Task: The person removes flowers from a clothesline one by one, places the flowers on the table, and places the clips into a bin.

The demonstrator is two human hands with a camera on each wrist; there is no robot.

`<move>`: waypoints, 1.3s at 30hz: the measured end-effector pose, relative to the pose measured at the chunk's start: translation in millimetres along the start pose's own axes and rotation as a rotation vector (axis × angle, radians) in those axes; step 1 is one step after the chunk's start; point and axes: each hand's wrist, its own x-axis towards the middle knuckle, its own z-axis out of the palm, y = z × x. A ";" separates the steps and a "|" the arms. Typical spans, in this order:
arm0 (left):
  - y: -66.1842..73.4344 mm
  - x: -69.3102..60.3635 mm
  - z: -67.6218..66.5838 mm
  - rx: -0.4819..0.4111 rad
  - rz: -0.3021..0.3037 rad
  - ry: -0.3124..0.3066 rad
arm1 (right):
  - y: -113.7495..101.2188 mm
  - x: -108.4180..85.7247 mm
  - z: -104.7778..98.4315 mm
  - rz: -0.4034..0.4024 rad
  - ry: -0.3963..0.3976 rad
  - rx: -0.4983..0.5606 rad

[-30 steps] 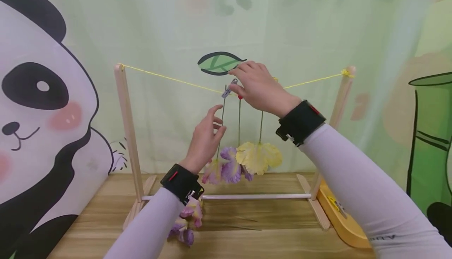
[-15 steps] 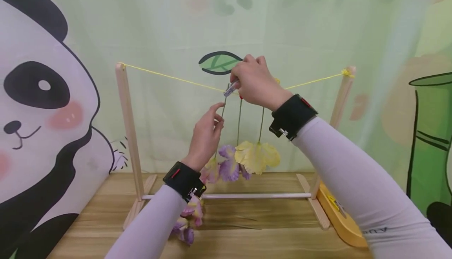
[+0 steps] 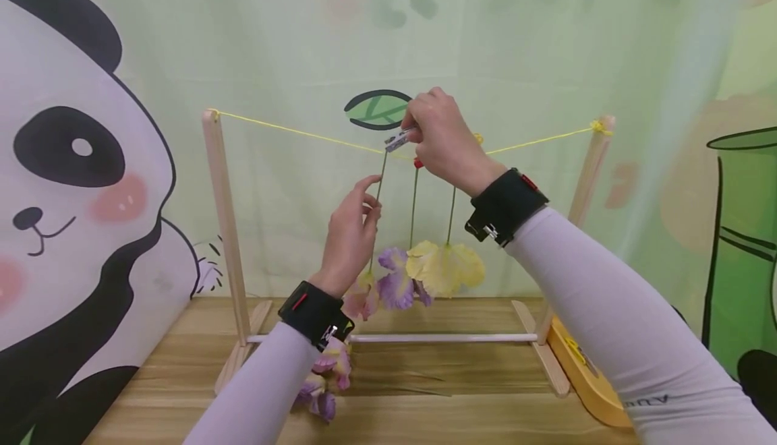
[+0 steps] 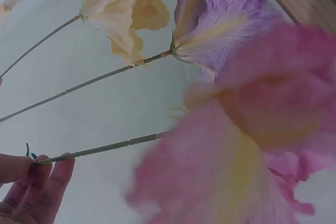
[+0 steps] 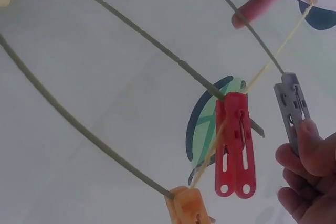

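In the head view my left hand (image 3: 349, 236) pinches the thin green stem (image 3: 381, 179) of a pink-yellow artificial flower (image 3: 361, 295), which hangs head down. Higher up, my right hand (image 3: 443, 131) pinches a grey clothespin (image 3: 398, 140) at the top end of that stem. The right wrist view has the grey clothespin (image 5: 294, 100) beside the yellow string (image 5: 275, 56), apparently apart from it. A red clothespin (image 5: 235, 145) and an orange clothespin (image 5: 189, 205) grip the string and two other stems. A purple flower (image 3: 396, 280) and a yellow flower (image 3: 448, 266) hang there.
Two wooden posts (image 3: 224, 222) hold the string, with a white rod (image 3: 443, 338) low between them. More flowers (image 3: 315, 394) and loose stems lie on the wooden table (image 3: 473, 411). A yellow tray (image 3: 591, 384) stands right. A printed curtain hangs behind.
My right hand has closed its fingers on the grey clothespin, which has tilted flatter and risen slightly above the string. My left hand stays at the stem, almost unmoved.
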 end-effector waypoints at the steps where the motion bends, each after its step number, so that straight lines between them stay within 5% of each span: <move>1: 0.1 -0.2 -0.5 0.002 0.002 0.002 | 0.0 -0.4 -0.9 0.003 0.016 0.000; 18: -6.1 -17.3 -19.9 -0.039 0.084 0.107 | 5.7 -17.9 -6.8 -0.021 0.216 0.092; 39: -10.2 -49.5 -16.6 -0.069 0.127 0.173 | 22.8 -81.9 11.6 -0.015 0.408 0.291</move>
